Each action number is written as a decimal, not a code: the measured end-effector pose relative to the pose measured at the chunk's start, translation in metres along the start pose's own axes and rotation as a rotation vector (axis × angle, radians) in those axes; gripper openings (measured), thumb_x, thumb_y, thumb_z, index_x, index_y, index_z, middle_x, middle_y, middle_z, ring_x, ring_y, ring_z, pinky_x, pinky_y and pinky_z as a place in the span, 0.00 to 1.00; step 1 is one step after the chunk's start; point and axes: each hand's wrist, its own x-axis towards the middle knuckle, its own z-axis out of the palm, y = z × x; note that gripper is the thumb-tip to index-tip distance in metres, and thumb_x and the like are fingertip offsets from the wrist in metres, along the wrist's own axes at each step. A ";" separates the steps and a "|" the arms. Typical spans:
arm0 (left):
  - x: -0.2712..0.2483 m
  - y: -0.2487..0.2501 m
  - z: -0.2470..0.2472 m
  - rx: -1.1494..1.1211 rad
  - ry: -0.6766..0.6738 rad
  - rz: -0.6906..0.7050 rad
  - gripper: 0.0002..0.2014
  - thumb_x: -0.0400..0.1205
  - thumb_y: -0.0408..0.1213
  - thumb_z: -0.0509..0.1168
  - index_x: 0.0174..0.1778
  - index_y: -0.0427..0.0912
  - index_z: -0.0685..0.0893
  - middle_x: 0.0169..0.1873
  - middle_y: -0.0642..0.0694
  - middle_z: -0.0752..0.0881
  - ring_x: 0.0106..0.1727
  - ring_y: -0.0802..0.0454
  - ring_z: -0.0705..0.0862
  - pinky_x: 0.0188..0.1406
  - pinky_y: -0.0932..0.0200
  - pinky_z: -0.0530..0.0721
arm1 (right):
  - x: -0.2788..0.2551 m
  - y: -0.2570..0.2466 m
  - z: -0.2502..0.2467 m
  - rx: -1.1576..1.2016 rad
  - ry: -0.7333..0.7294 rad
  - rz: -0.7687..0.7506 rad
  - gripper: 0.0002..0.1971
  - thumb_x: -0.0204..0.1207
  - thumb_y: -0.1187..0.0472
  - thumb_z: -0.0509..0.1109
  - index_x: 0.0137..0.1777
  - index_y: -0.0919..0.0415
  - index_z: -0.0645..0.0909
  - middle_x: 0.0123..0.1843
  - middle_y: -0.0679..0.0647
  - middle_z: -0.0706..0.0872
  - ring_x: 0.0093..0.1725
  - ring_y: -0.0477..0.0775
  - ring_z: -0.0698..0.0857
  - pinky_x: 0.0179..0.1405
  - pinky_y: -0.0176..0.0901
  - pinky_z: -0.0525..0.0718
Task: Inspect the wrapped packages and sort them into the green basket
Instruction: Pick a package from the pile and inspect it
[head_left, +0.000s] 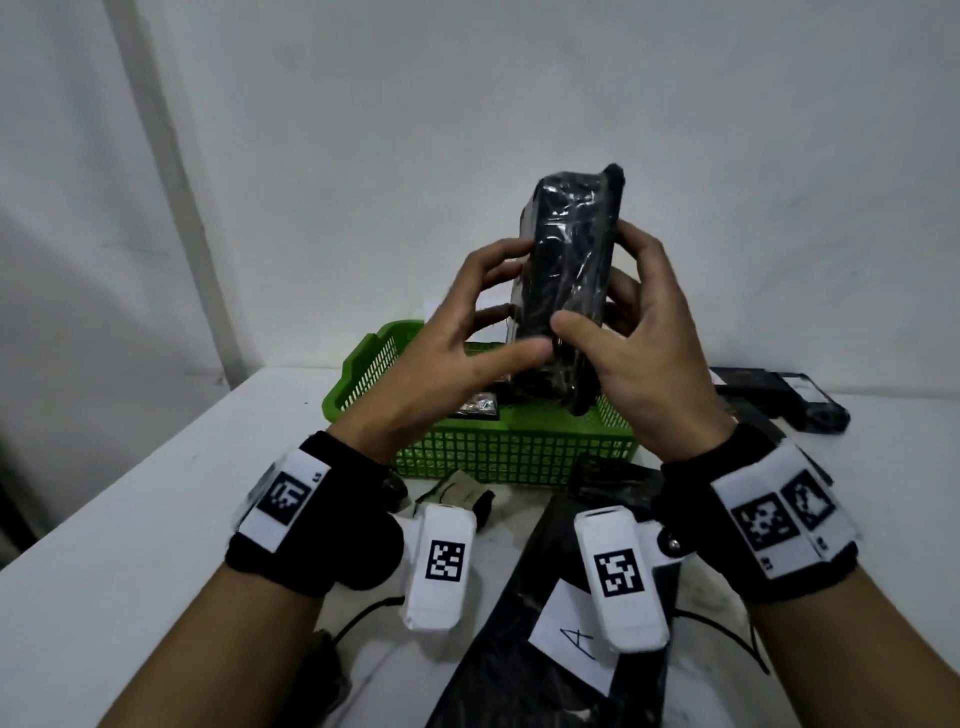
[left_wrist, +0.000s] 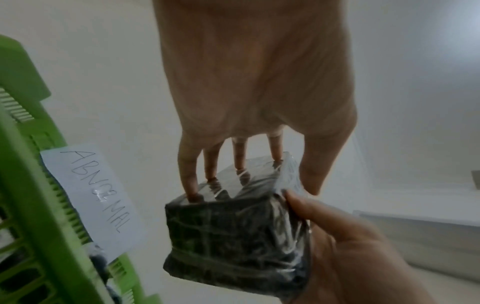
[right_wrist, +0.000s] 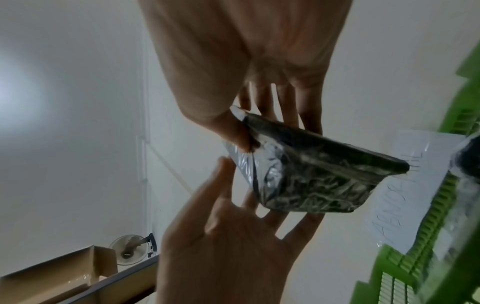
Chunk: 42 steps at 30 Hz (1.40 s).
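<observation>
Both hands hold a black package (head_left: 566, 275) wrapped in clear film upright above the green basket (head_left: 498, 457). My left hand (head_left: 519, 306) has its fingertips on the package's left side and its thumb on the front. My right hand (head_left: 608, 291) grips the right side, thumb in front and fingers behind. In the left wrist view the left fingertips (left_wrist: 192, 191) press one face of the package (left_wrist: 233, 236). The right wrist view shows the right thumb (right_wrist: 233, 133) pinching the package (right_wrist: 324, 181) at a corner. A paper label reading ABNORMAL (left_wrist: 96, 197) hangs on the basket (left_wrist: 31, 185).
A small wrapped item (head_left: 475, 405) lies inside the basket. A black bag with a paper tag marked A (head_left: 566, 639) lies near me on the white table. More black packages (head_left: 779, 395) lie at the right, and a small bundle (head_left: 462, 493) in front of the basket.
</observation>
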 end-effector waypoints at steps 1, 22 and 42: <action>0.001 0.003 0.000 -0.044 0.041 0.002 0.28 0.82 0.44 0.70 0.77 0.59 0.68 0.75 0.55 0.75 0.72 0.50 0.81 0.63 0.42 0.87 | 0.000 -0.002 -0.001 -0.001 -0.018 -0.013 0.37 0.76 0.68 0.76 0.81 0.50 0.65 0.70 0.52 0.86 0.67 0.51 0.87 0.65 0.49 0.88; 0.000 -0.010 -0.003 0.073 0.029 0.083 0.43 0.77 0.36 0.76 0.86 0.57 0.62 0.82 0.58 0.68 0.82 0.62 0.68 0.72 0.49 0.80 | 0.007 -0.008 -0.006 0.123 -0.054 0.009 0.12 0.83 0.62 0.70 0.65 0.58 0.85 0.55 0.56 0.93 0.56 0.59 0.92 0.59 0.62 0.90; 0.003 -0.001 0.000 -0.173 0.266 -0.081 0.41 0.75 0.32 0.78 0.77 0.58 0.62 0.72 0.57 0.70 0.65 0.43 0.85 0.45 0.48 0.91 | 0.008 -0.003 -0.023 0.123 -0.305 0.054 0.13 0.72 0.64 0.78 0.48 0.55 0.76 0.52 0.53 0.88 0.42 0.56 0.91 0.42 0.53 0.89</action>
